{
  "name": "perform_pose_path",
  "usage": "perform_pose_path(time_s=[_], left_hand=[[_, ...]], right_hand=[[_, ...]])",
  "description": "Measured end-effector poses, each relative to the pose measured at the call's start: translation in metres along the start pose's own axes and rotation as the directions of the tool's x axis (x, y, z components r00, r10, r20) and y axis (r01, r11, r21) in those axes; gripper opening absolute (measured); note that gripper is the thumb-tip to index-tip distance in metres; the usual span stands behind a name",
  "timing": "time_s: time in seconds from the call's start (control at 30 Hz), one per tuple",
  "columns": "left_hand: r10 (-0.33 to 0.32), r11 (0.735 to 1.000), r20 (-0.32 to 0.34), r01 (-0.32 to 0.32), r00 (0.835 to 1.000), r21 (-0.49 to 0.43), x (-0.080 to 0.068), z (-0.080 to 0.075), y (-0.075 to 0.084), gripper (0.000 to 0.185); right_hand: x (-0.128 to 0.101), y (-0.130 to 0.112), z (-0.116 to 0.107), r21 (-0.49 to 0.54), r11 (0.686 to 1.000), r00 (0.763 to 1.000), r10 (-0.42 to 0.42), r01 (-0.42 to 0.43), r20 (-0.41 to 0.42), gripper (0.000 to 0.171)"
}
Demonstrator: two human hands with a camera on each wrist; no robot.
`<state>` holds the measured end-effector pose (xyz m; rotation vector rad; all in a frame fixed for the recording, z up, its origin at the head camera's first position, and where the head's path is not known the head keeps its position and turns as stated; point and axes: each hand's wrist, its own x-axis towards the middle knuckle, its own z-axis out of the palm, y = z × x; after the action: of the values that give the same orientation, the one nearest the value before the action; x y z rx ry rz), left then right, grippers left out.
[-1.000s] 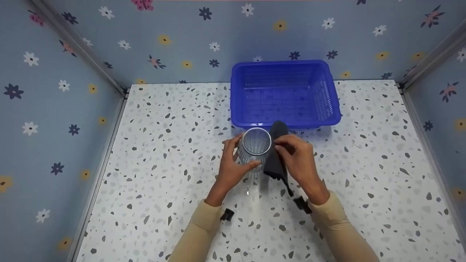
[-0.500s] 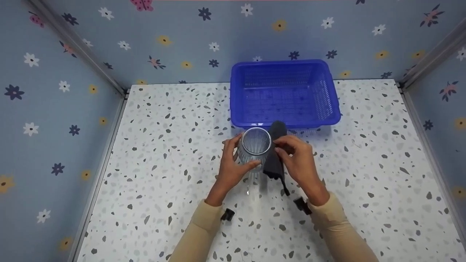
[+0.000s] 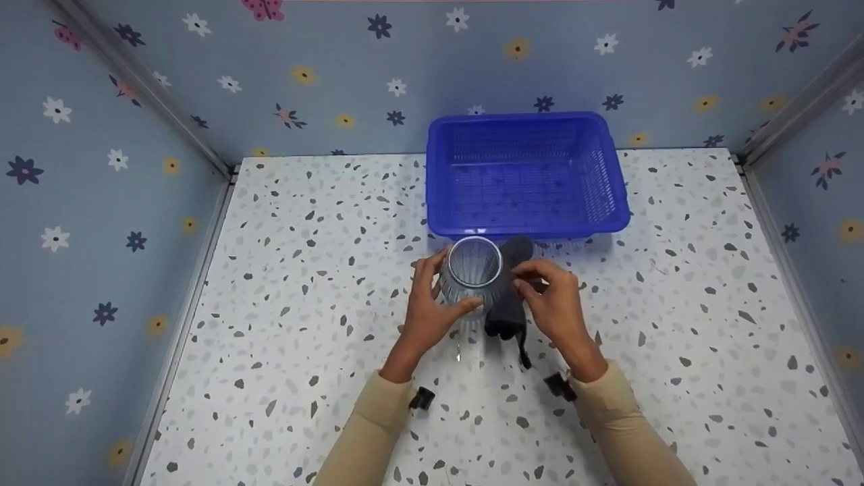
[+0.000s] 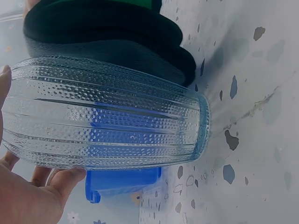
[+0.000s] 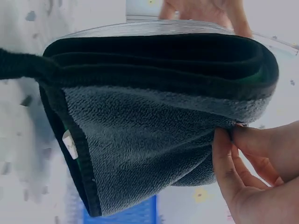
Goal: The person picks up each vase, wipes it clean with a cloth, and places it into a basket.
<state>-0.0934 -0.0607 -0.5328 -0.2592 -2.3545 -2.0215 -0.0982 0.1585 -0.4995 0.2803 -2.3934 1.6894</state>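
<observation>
A clear ribbed glass jar point(image 3: 474, 266) stands upright on the speckled tabletop, its round mouth facing up. My left hand point(image 3: 435, 304) grips it from the left, thumb in front and fingers behind. Dimpled panels run down the jar point(image 4: 117, 116) in the left wrist view. Beside the jar's right side is a folded dark grey cloth point(image 3: 509, 307) with a dangling dark loop. My right hand point(image 3: 553, 297) pinches a bit of the cloth between thumb and fingertips. In the right wrist view the folded cloth point(image 5: 140, 135) shows a dark bound edge and a small white tag.
A blue plastic basket point(image 3: 526, 196) with perforated walls stands just behind the jar and cloth, against the back wall. Flower-patterned panels point(image 3: 378, 67) enclose the table at the back and both sides. Speckled tabletop point(image 3: 324, 283) stretches to the left.
The cloth has shifted slightly toward me and its far end has dropped back from the basket rim. My right hand has moved a little with it. The left hand and jar stay put.
</observation>
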Motion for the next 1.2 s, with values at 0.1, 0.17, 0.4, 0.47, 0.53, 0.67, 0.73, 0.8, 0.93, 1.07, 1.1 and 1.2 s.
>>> perform_pose_path(time_s=[0.1,0.17,0.4,0.47,0.53,0.67,0.73,0.8,0.93,1.07,1.1,1.2], left_hand=[[-0.006,1.0,-0.001,0.006,1.0,0.004,0.0,0.0,0.001,0.095],[-0.006,1.0,-0.003,0.006,1.0,0.006,0.0,0.0,0.001,0.095],[-0.001,1.0,-0.009,0.001,1.0,0.016,0.0,0.0,0.002,0.093],[-0.002,1.0,-0.009,0.002,1.0,0.016,0.0,0.0,0.003,0.093],[-0.006,1.0,-0.006,0.006,1.0,0.013,-0.001,0.0,0.003,0.094],[-0.006,1.0,0.005,0.006,1.0,0.005,-0.001,0.0,0.003,0.094],[-0.007,1.0,0.003,0.007,1.0,0.003,-0.001,-0.001,0.002,0.094],[-0.01,1.0,-0.001,0.01,1.0,0.0,-0.001,-0.001,0.001,0.094],[-0.013,1.0,-0.005,0.013,1.0,-0.002,-0.001,0.0,0.0,0.093],[-0.001,1.0,-0.005,0.001,1.0,-0.015,0.0,0.0,0.0,0.092],[0.0,1.0,-0.007,0.0,1.0,-0.019,0.0,0.0,0.0,0.092],[0.001,1.0,-0.012,-0.001,1.0,-0.02,0.0,0.001,0.002,0.092]], right_hand=[[-0.003,0.012,0.004,0.022,0.999,1.0,0.031,-0.031,0.001,0.015],[-0.005,0.02,0.007,0.001,0.999,0.999,0.053,-0.053,-0.001,0.015],[-0.009,0.05,0.021,-0.115,0.988,0.995,0.101,-0.098,0.026,0.016],[-0.01,0.055,0.024,-0.13,0.986,0.993,0.109,-0.103,0.041,0.016],[-0.01,0.06,0.026,-0.148,0.984,0.992,0.111,-0.102,0.053,0.015],[-0.011,0.065,0.029,-0.166,0.981,0.992,0.112,-0.102,0.056,0.014],[-0.012,0.065,0.03,-0.163,0.981,0.992,0.118,-0.108,0.053,0.015],[-0.012,0.064,0.031,-0.157,0.981,0.991,0.12,-0.111,0.05,0.014],[-0.012,0.054,0.026,-0.14,0.985,0.994,0.109,-0.103,0.033,0.012],[-0.008,0.035,0.016,-0.115,0.99,0.997,0.079,-0.077,0.007,0.012],[-0.007,0.03,0.014,-0.101,0.992,0.997,0.074,-0.073,0.004,0.013],[-0.003,0.017,0.009,-0.073,0.995,0.998,0.066,-0.065,-0.001,0.015]])
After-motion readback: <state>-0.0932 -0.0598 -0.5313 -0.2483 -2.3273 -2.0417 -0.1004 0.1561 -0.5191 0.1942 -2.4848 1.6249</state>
